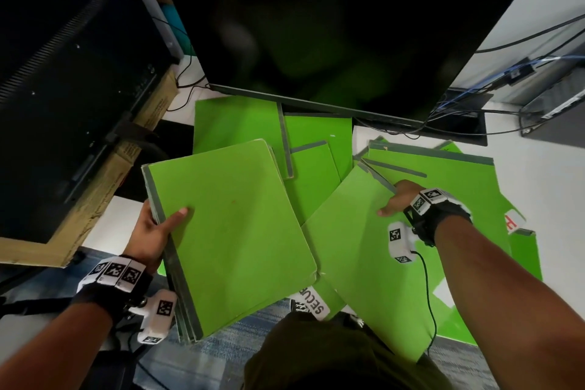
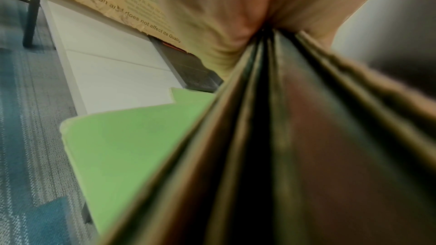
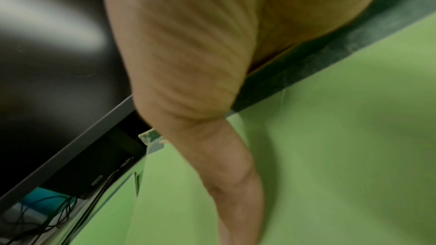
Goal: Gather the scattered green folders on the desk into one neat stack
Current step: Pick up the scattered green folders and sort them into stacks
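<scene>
The gathered stack of flat green card folders with grey taped spines (image 1: pixel 234 231) sits in my left hand (image 1: pixel 152 231), lifted and tilted over the near edge of the white counter (image 1: pixel 114 222). My thumb lies across the top cover and the fingers wrap under the spine side, so that hand is clamped on the stack; in the left wrist view the dark spines (image 2: pixel 283 137) run straight out from the palm, several layers thick.

Just right of the stack, touching its lower corner, a single large green folder (image 1: pixel 357 263) slants across the counter edge. My right hand (image 1: pixel 397 199) is on its upper corner, at the grey spine strip, thumb pressed on the green face. From the right wrist view (image 3: pixel 188 62) the fingers seem to curl over the strip, though the blur leaves me unsure how firm the hold is. The two hands are well apart, one folder width between them.

Behind both, more loose green folders (image 1: pixel 316 149) lie overlapping on the counter, some under the lower edge of a dark flat monitor (image 1: pixel 332 25). A brown cardboard box (image 1: pixel 104 193) stands to the left, black cables (image 1: pixel 493 117) to the right.
</scene>
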Demonstrator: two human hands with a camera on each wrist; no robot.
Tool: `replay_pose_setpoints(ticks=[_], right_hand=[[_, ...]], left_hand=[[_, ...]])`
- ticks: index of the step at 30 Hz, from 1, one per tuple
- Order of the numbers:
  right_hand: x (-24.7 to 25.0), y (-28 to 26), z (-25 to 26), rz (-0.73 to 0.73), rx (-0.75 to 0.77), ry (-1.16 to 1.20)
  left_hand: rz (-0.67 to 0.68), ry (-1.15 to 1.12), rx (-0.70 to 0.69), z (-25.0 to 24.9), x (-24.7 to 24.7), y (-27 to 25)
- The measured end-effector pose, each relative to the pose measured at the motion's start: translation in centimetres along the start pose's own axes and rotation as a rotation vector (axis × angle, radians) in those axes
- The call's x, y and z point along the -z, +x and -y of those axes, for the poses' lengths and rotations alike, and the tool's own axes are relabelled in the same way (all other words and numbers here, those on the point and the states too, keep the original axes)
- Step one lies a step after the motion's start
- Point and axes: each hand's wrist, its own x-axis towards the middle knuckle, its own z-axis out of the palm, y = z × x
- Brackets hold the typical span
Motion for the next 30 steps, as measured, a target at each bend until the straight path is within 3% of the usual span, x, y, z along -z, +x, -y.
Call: replay_pose_setpoints(ticks=[6, 12, 19, 25, 30], right_hand=[[0.2, -0.7, -0.5, 0.087, -0.008, -0.019], [0.3, -1.6, -2.2, 0.007, 0.051, -0.03], [8.0, -4.2, -8.5, -0.195, 0.105, -0.089], [15.6, -9.3, -14.5, -0.498, -0.029, -0.221], [18.6, -15.4, -12.9, -0.61, 0.14, -0.36]], left_hand=[[0.033, 0.038, 0.0, 0.3, 0.3, 0.2], [0.071, 0.025, -0.041, 0.0, -0.1, 0.4], [0.135, -0.021, -0.1, -0.2, -2.7, 1.2], [0.231, -0.048, -0.149, -2.7, -6.7, 0.8], [0.315, 0.07, -0.167, -4.6, -11.1, 1.3]])
